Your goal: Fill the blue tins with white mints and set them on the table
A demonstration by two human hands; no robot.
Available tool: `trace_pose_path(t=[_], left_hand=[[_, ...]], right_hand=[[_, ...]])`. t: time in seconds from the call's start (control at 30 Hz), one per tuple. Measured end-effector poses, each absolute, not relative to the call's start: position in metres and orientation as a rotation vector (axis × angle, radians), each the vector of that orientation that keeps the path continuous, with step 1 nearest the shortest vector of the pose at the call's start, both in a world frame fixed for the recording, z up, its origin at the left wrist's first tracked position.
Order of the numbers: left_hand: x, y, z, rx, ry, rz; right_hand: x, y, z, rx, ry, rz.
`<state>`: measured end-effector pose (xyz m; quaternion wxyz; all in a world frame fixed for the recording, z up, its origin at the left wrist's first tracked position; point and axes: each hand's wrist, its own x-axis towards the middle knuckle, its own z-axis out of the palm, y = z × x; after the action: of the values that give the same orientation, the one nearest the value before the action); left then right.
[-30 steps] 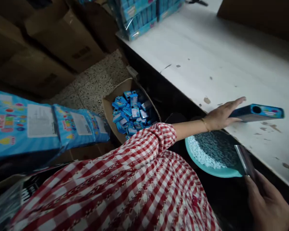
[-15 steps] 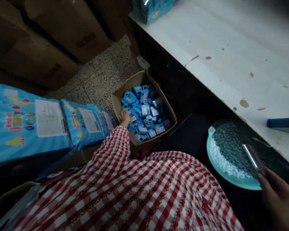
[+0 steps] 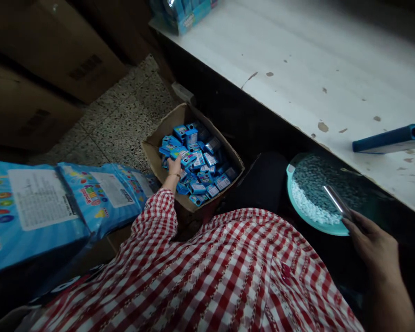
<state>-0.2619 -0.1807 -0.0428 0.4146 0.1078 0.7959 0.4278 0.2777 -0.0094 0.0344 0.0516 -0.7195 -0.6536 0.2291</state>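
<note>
My left hand [image 3: 174, 167], on a red-checked sleeve, reaches down into an open cardboard box [image 3: 152, 144] on the floor. The box is full of small blue boxes [image 3: 207, 173], and my fingers close on one of them [image 3: 180, 153]. My right hand [image 3: 370, 244] is at the lower right. It grips a shiny metal strip [image 3: 336, 201] that points over a teal basin [image 3: 293, 207] of small white pellets. A long flat blue box [image 3: 389, 139] lies alone on the white table [image 3: 297, 64].
Large blue printed packs [image 3: 38, 207] lie at the left on a dark surface. Brown cartons [image 3: 55, 50] stand on the speckled floor at the upper left. Wrapped blue boxes [image 3: 183, 11] sit at the table's far corner. The table's dark side wall runs behind the cardboard box.
My left hand let go of the long blue box on the table, swung down into the cardboard box and closed on a small blue box. My right hand kept the metal strip.
</note>
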Motion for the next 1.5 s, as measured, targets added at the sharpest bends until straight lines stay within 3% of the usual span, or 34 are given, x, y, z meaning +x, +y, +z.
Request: trace_pose_path(t=[0.23, 0.33, 0.6, 0.77, 0.83, 1.0, 1.2, 1.5], left_hand=[[-0.142, -0.123, -0.015, 0.312, 1.484, 1.15], [-0.107, -0.12, -0.006, 0.518, 1.356, 0.882], [-0.108, -0.087, 0.017, 1.789, 1.171, 0.115], [-0.083, -0.066, 0.033, 2.062, 1.067, -0.234], [-0.08, -0.063, 0.037, 2.041, 1.093, -0.318], [-0.098, -0.06, 0.04, 1.83, 1.296, 0.013], [-0.08, -0.048, 0.028, 1.199, 1.518, 0.692], [-0.018, 0.001, 0.009, 1.241, 1.477, 0.943]], right_hand=[[0.27, -0.004, 0.018, -1.839, -2.121, 0.817], [0.288, -0.006, 0.012, -1.841, -2.21, 0.809], [0.312, -0.008, 0.008, -2.132, -2.585, 0.525], [0.31, 0.005, 0.015, -2.273, -2.627, 0.272], [0.309, 0.014, 0.01, -2.293, -2.584, 0.317], [0.274, 0.038, -0.031, -2.227, -2.371, 0.904], [0.219, 0.052, -0.079, -1.98, -2.212, 1.221], [0.265, 0.037, -0.049, -1.719, -1.995, 1.367]])
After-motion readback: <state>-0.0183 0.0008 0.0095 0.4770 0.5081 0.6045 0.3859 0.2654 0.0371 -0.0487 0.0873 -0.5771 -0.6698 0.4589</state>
